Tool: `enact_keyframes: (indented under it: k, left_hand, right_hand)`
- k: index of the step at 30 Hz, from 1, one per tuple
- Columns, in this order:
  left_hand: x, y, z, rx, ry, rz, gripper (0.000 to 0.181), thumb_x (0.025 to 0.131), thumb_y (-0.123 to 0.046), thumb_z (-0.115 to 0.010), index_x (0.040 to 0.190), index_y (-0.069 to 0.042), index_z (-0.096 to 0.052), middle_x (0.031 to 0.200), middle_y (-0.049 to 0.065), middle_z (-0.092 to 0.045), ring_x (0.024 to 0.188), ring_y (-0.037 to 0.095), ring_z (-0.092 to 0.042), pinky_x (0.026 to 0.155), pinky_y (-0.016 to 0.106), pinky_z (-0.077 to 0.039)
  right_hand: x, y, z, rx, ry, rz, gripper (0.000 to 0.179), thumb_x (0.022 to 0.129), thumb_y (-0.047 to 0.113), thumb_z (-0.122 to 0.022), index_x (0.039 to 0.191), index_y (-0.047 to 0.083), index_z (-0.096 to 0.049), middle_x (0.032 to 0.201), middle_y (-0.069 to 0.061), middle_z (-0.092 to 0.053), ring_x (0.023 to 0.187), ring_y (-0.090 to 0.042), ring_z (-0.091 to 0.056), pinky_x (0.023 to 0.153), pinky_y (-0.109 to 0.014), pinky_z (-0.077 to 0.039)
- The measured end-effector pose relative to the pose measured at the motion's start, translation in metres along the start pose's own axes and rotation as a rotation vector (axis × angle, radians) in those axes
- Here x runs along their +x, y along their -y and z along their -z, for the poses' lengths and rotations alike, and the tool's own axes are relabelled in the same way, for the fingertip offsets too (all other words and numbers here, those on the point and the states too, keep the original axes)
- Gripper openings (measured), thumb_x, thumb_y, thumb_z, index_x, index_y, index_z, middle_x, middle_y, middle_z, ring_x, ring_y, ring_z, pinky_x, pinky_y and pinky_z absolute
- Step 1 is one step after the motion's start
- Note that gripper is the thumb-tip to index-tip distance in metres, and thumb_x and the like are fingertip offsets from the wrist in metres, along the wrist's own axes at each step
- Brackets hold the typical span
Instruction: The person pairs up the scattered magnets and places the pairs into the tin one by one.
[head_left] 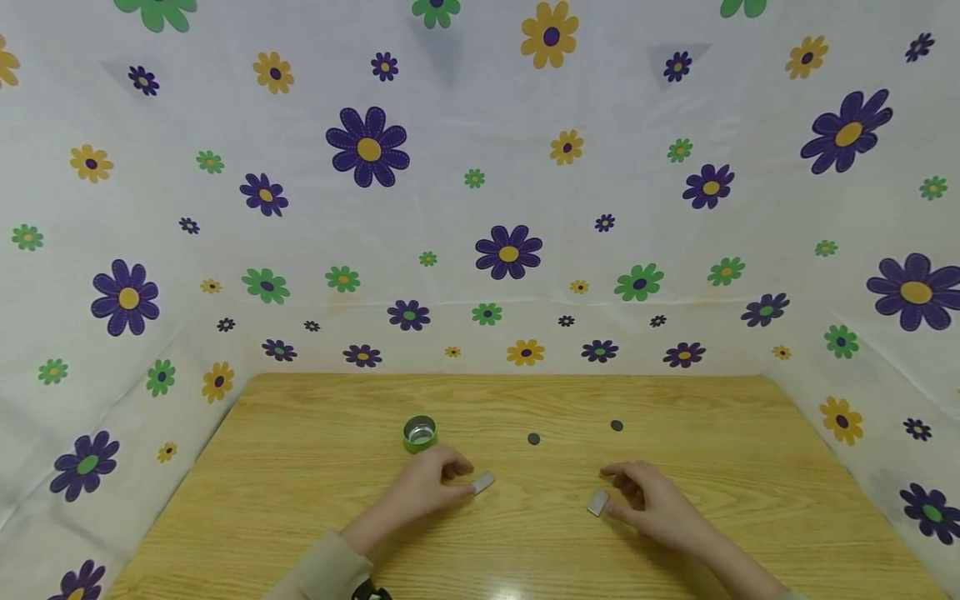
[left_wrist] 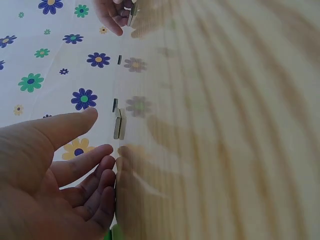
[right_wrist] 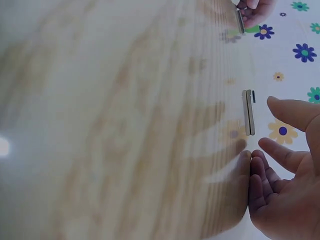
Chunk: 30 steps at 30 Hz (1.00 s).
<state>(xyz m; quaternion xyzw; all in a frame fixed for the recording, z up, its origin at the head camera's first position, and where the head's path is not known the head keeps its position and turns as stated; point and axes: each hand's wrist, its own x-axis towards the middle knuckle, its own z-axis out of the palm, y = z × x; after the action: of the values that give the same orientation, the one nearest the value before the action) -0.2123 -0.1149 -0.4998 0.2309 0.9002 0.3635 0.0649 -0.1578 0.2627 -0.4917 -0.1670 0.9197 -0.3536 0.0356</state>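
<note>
My left hand (head_left: 429,486) rests on the wooden table with its fingers relaxed, the thumb tip right by a small flat silver rectangular piece (head_left: 483,482). In the left wrist view, that piece (left_wrist: 118,125) lies on the tabletop just past the parted thumb and fingers. On the other side, my right hand (head_left: 658,510) lies with fingers loosely bent beside a second silver rectangle (head_left: 597,502). The right wrist view has this piece (right_wrist: 248,112) flat on the wood, beyond the spread thumb and forefinger (right_wrist: 282,154).
Two dark round discs, one near the middle (head_left: 534,438) and one farther right (head_left: 617,426), lie beyond the hands. An uncovered green tin (head_left: 420,434) with a shiny inside stands behind my left hand. A flower-print white cloth (head_left: 442,208) surrounds the table's (head_left: 337,400) back and sides.
</note>
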Motion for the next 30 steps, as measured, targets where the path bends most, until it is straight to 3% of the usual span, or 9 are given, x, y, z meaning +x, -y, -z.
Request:
enact_keyframes:
  k: [5, 12, 21, 30]
  left_hand:
    - [0.002, 0.0, -0.003, -0.025, -0.011, 0.022, 0.027, 0.089, -0.02, -0.088, 0.11, -0.006, -0.079, 0.109, 0.006, -0.074, 0.095, 0.017, -0.066, 0.082, 0.026, -0.057]
    - [0.006, -0.001, -0.006, -0.071, -0.019, 0.061, 0.026, 0.085, -0.017, -0.09, 0.108, -0.01, -0.081, 0.107, 0.003, -0.073, 0.091, 0.012, -0.061, 0.078, 0.023, -0.052]
    - [0.009, 0.001, -0.01, -0.057, -0.075, 0.096, 0.021, 0.082, -0.022, -0.093, 0.099, -0.014, -0.083, 0.095, -0.002, -0.073, 0.082, 0.008, -0.058, 0.07, 0.022, -0.049]
    - [0.009, -0.002, -0.011, -0.01, -0.078, 0.092, 0.028, 0.077, -0.027, -0.098, 0.098, -0.017, -0.083, 0.096, -0.005, -0.073, 0.084, 0.007, -0.06, 0.072, 0.023, -0.052]
  right_hand:
    - [0.002, -0.002, 0.0, 0.017, 0.014, 0.034, 0.049, 0.091, 0.024, -0.085, 0.132, 0.004, -0.069, 0.116, -0.005, -0.067, 0.101, -0.013, -0.061, 0.085, -0.024, -0.055]
    - [0.006, -0.004, -0.002, 0.041, 0.024, 0.001, 0.041, 0.089, 0.02, -0.087, 0.126, 0.009, -0.074, 0.114, -0.003, -0.067, 0.097, -0.007, -0.058, 0.081, -0.022, -0.053]
    - [0.01, -0.004, -0.004, 0.026, 0.003, -0.041, 0.034, 0.087, 0.017, -0.088, 0.119, 0.014, -0.077, 0.108, -0.002, -0.068, 0.09, -0.005, -0.055, 0.076, -0.021, -0.051]
    - [0.012, -0.005, -0.006, 0.017, -0.009, -0.076, 0.03, 0.085, 0.017, -0.09, 0.113, 0.017, -0.079, 0.108, 0.0, -0.069, 0.091, -0.004, -0.057, 0.077, -0.021, -0.052]
